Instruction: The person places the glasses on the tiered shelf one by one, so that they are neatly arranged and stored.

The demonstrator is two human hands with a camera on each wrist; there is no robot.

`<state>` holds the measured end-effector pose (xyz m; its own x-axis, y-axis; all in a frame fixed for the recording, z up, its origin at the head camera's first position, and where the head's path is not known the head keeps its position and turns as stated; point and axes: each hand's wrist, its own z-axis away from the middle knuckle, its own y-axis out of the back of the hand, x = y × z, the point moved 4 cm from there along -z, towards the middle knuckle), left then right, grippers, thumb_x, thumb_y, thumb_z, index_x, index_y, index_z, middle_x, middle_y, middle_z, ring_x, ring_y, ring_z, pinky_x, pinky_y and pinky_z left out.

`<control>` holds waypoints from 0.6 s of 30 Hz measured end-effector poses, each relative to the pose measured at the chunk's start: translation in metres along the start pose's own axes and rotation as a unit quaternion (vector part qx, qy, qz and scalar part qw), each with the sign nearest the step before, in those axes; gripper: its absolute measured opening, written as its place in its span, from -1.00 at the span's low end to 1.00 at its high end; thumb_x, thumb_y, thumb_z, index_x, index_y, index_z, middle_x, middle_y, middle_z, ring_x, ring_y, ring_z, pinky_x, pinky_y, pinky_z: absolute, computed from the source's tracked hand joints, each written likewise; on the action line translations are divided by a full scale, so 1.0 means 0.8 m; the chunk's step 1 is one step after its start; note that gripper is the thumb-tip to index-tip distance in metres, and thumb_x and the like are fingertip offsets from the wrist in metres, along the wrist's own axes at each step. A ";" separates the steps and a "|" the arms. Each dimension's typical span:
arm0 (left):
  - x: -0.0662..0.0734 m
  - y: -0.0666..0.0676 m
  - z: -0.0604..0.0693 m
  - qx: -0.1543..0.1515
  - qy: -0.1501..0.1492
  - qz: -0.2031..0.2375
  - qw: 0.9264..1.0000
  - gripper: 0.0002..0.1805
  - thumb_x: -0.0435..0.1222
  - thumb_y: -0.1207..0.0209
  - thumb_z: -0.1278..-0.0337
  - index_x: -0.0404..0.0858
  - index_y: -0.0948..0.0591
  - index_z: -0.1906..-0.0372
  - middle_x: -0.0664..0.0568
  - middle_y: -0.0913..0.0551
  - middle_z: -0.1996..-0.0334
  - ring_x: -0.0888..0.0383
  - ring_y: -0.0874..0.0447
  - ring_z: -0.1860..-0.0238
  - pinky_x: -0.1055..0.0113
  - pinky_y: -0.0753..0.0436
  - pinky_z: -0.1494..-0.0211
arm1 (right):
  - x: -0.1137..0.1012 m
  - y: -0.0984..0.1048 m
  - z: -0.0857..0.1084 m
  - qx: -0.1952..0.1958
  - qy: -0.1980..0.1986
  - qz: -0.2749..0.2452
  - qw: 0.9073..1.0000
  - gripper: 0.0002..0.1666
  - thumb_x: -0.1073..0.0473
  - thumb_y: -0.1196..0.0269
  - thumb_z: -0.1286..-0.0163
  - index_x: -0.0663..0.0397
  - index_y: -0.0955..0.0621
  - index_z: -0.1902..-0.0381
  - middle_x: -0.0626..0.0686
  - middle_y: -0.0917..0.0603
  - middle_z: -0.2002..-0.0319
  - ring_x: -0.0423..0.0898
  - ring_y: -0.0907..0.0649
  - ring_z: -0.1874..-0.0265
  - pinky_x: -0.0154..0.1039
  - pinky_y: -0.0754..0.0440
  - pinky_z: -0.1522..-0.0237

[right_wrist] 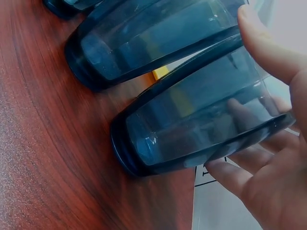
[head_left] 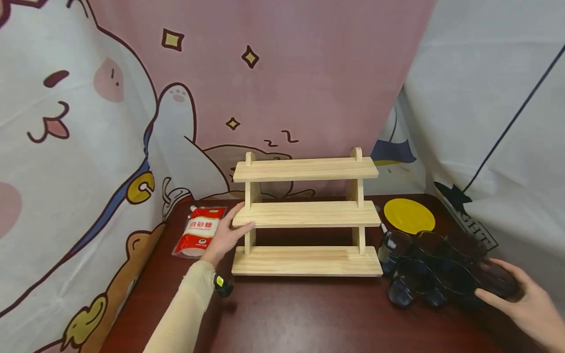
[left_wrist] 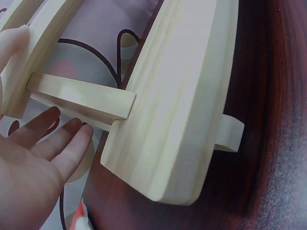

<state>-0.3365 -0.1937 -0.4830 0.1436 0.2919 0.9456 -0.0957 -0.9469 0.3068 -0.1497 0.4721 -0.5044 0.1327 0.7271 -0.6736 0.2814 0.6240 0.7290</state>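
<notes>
A three-tier wooden shelf [head_left: 304, 214] stands on the table. My left hand [head_left: 226, 238] holds the left end of its middle board. In the left wrist view, the left thumb lies against a board and the other fingers [left_wrist: 72, 143] stretch beside the upright. At the right, my right hand [head_left: 525, 299] grips a dark blue glass [head_left: 496, 279], the outermost of a cluster. The right wrist view shows this glass [right_wrist: 201, 115] tilted, with the thumb on one side and fingers on the other. Beside it is another blue glass [right_wrist: 144, 43].
Several more dark blue glasses [head_left: 412, 277] stand close together right of the shelf. Behind them is a yellow round plate [head_left: 409, 215]. A red and white bag labelled as sugar [head_left: 200, 230] lies left of the shelf. A printed cloth [head_left: 309, 88] hangs behind the dark red table [head_left: 318, 314].
</notes>
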 end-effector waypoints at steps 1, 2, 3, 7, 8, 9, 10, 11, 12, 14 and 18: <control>0.000 -0.001 0.000 0.002 -0.001 0.005 1.000 -0.09 -0.10 -0.43 -0.30 0.01 -0.25 -0.66 -0.04 -0.28 -0.61 -0.11 -0.26 -0.55 -0.17 -0.24 -0.57 | 0.000 0.000 0.001 0.005 -0.003 -0.002 1.000 0.27 -0.02 -0.54 -0.32 0.18 -0.02 -0.69 0.53 -0.51 -0.10 -0.67 -0.43 0.37 -0.45 -0.56 0.48; 0.000 -0.001 0.001 0.004 -0.002 0.011 1.000 -0.09 -0.11 -0.44 -0.30 0.02 -0.26 -0.66 -0.03 -0.28 -0.61 -0.11 -0.25 -0.55 -0.16 -0.23 -0.58 | 0.001 0.000 0.001 0.009 -0.005 -0.002 1.000 0.27 -0.01 -0.54 -0.32 0.17 -0.02 -0.70 0.52 -0.52 -0.09 -0.66 -0.44 0.39 -0.44 -0.57 0.48; 0.000 -0.002 0.001 0.006 -0.002 0.015 1.000 -0.09 -0.11 -0.44 -0.30 0.01 -0.26 -0.66 -0.04 -0.28 -0.61 -0.11 -0.25 -0.55 -0.17 -0.23 -0.57 | 0.001 -0.001 0.002 0.012 -0.008 -0.006 1.000 0.27 0.00 -0.54 -0.32 0.17 -0.01 -0.70 0.51 -0.52 -0.08 -0.65 -0.46 0.40 -0.42 -0.59 0.47; -0.003 -0.002 0.000 0.015 0.000 0.018 1.000 -0.10 -0.12 -0.45 -0.28 0.03 -0.29 -0.65 -0.03 -0.31 -0.59 -0.10 -0.26 -0.54 -0.17 -0.26 -0.56 | 0.005 0.000 0.005 0.039 -0.033 -0.019 0.999 0.20 0.05 -0.49 -0.38 0.17 -0.01 -0.70 0.50 -0.45 -0.12 -0.66 -0.42 0.43 -0.41 -0.60 0.48; -0.004 -0.002 0.000 0.017 0.002 0.017 1.000 -0.10 -0.11 -0.46 -0.28 0.04 -0.29 -0.64 -0.02 -0.32 -0.58 -0.09 -0.27 -0.54 -0.17 -0.26 -0.56 | 0.006 0.000 0.006 0.050 -0.042 -0.017 0.998 0.19 0.05 -0.48 -0.39 0.16 -0.02 -0.70 0.51 -0.42 -0.15 -0.68 -0.36 0.41 -0.44 -0.56 0.49; -0.004 -0.002 0.000 0.018 0.003 0.015 1.000 -0.11 -0.10 -0.45 -0.28 0.05 -0.29 -0.64 -0.02 -0.32 -0.58 -0.09 -0.27 -0.53 -0.18 -0.27 -0.55 | 0.007 0.002 0.007 0.064 -0.048 -0.023 0.997 0.16 0.06 -0.48 -0.39 0.11 -0.05 -0.70 0.37 -0.47 -0.13 -0.69 -0.33 0.39 -0.48 -0.54 0.49; -0.005 -0.002 -0.001 0.019 0.003 0.014 1.000 -0.11 -0.10 -0.46 -0.27 0.06 -0.30 -0.64 -0.02 -0.33 -0.58 -0.08 -0.28 -0.53 -0.18 -0.28 -0.55 | 0.007 0.004 0.008 0.079 -0.044 -0.043 0.995 0.09 0.13 -0.48 -0.38 0.05 -0.13 -0.68 0.22 -0.51 -0.11 -0.68 -0.34 0.38 -0.51 -0.53 0.48; -0.006 -0.001 -0.002 0.020 0.003 0.014 1.000 -0.11 -0.09 -0.46 -0.27 0.08 -0.31 -0.63 -0.01 -0.33 -0.57 -0.08 -0.28 -0.53 -0.18 -0.28 -0.55 | 0.007 0.007 0.010 0.096 -0.039 -0.059 0.993 0.03 0.19 -0.48 -0.36 -0.05 -0.21 -0.65 0.07 -0.56 -0.10 -0.67 -0.35 0.39 -0.53 -0.50 0.49; -0.006 -0.002 -0.002 0.021 0.003 0.015 1.000 -0.12 -0.08 -0.46 -0.26 0.10 -0.32 -0.62 0.00 -0.34 -0.57 -0.07 -0.29 -0.52 -0.18 -0.28 -0.55 | 0.006 0.010 0.012 0.113 -0.027 -0.076 0.990 -0.03 0.26 -0.49 -0.33 -0.17 -0.31 -0.59 -0.14 -0.58 -0.03 -0.67 -0.36 0.37 -0.58 -0.48 0.47; -0.007 -0.002 -0.002 0.024 0.003 0.013 1.000 -0.13 -0.07 -0.47 -0.26 0.14 -0.33 -0.61 0.03 -0.35 -0.56 -0.06 -0.29 -0.52 -0.18 -0.27 -0.55 | 0.001 0.017 0.015 0.137 0.003 -0.118 0.983 -0.10 0.40 -0.50 -0.25 -0.38 -0.46 -0.42 -0.50 -0.56 0.08 -0.65 -0.46 0.33 -0.65 -0.47 0.41; -0.007 -0.002 -0.002 0.033 0.003 0.011 0.999 -0.15 -0.05 -0.47 -0.25 0.20 -0.36 -0.59 0.09 -0.37 -0.54 -0.02 -0.28 -0.52 -0.17 -0.24 -0.56 | -0.021 0.037 0.017 0.155 0.050 -0.158 0.974 -0.10 0.58 -0.48 -0.13 -0.50 -0.58 -0.17 -0.65 -0.59 0.17 -0.64 -0.58 0.30 -0.69 -0.50 0.34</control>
<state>-0.3389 -0.1932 -0.4887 0.1369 0.2706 0.9529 -0.0347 -0.9601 0.2776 -0.1306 0.4745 -0.4731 -0.0961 0.5465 -0.8319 0.5691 0.7158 0.4045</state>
